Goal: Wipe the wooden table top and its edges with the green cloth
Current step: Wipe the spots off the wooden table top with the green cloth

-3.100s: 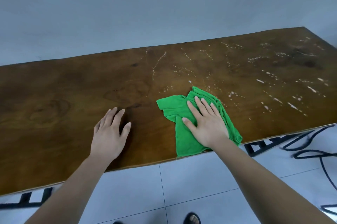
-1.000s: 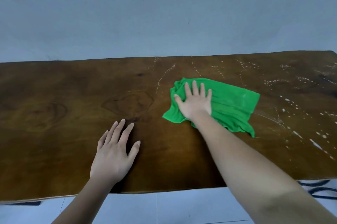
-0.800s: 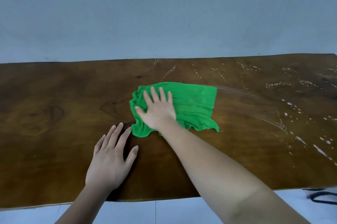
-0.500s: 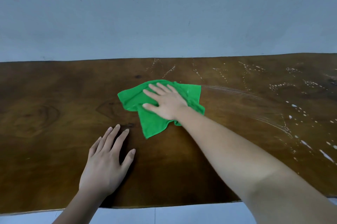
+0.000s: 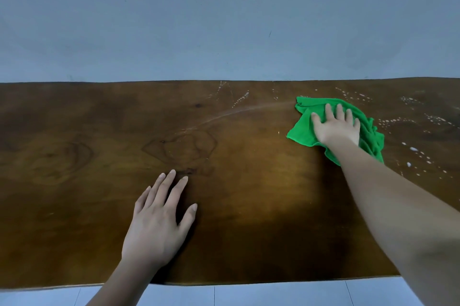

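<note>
Right grip point(image 5: 336, 129) lies flat, fingers straight and spread, pressing the cloth point(image 5: 302, 131) onto the counter point(image 5: 74, 144). Cloth is bunched, toward the counter's far edge, right of its middle. Left grip point(image 5: 156, 226) lies flat on bare wood by the counter's near edge, fingers spread, holding nothing. White droplets point(image 5: 413, 149) dot the counter's right end. A faint streak point(image 5: 236, 113) crosses its far middle.

Table point(image 5: 74, 218) ends out of view
</note>
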The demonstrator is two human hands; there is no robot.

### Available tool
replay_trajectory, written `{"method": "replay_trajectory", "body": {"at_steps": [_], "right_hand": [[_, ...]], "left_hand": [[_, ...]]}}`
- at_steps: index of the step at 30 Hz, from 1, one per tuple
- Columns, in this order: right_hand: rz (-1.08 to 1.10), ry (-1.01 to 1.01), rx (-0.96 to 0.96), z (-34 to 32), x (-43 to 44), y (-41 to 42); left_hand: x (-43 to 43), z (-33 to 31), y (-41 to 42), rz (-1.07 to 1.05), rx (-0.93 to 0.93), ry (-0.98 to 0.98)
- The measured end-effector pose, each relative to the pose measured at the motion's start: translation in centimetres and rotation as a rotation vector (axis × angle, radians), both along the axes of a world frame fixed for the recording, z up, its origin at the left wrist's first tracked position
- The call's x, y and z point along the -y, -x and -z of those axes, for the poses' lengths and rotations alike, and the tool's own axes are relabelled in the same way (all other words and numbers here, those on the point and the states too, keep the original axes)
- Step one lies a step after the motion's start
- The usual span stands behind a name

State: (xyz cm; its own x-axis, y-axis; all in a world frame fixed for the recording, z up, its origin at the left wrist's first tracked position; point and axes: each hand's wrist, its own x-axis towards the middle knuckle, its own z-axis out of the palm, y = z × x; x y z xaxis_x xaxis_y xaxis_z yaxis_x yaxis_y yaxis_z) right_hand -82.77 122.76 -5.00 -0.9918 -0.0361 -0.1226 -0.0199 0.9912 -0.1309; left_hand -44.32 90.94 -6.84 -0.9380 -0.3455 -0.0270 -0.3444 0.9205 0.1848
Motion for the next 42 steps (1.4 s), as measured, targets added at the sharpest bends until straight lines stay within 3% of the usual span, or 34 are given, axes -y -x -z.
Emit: {"method": "replay_trajectory", "body": {"at_steps": [3, 12, 16, 19, 26, 36, 42], "right_hand": [[-0.042, -0.018, 0.010, -0.3, 5.8, -0.8], [-0.667, -0.026, 0.001, -0.7, 27.4, -10.3], [-0.929, -0.014, 0.027, -0.4, 31.4, -12.6], [-0.985, -0.021, 0.023, -0.4, 31.1, -10.1], [-0.715, -0.003, -0.002, -0.4, 25.1, -1.3], [-0.185, 0.002, -0.003, -0.7, 7.3, 6.8], [-0.044, 0.001, 0.023, -0.6, 8.9, 7.1]], "left_hand": [[0.0, -0.1, 0.0, 0.004, -0.007, -0.009], [0.0, -0.1, 0.0, 0.022, -0.017, -0.003], [0.0, -0.2, 0.1, 0.023, -0.008, -0.005], [0.0, -0.3, 0.1, 0.024, -0.005, -0.003], [0.0, -0.5, 0.0, 0.012, -0.001, -0.007], [0.1, -0.9, 0.6, 0.020, 0.004, -0.079], [0.2, -0.9, 0.6, 0.031, 0.002, -0.109]]}}
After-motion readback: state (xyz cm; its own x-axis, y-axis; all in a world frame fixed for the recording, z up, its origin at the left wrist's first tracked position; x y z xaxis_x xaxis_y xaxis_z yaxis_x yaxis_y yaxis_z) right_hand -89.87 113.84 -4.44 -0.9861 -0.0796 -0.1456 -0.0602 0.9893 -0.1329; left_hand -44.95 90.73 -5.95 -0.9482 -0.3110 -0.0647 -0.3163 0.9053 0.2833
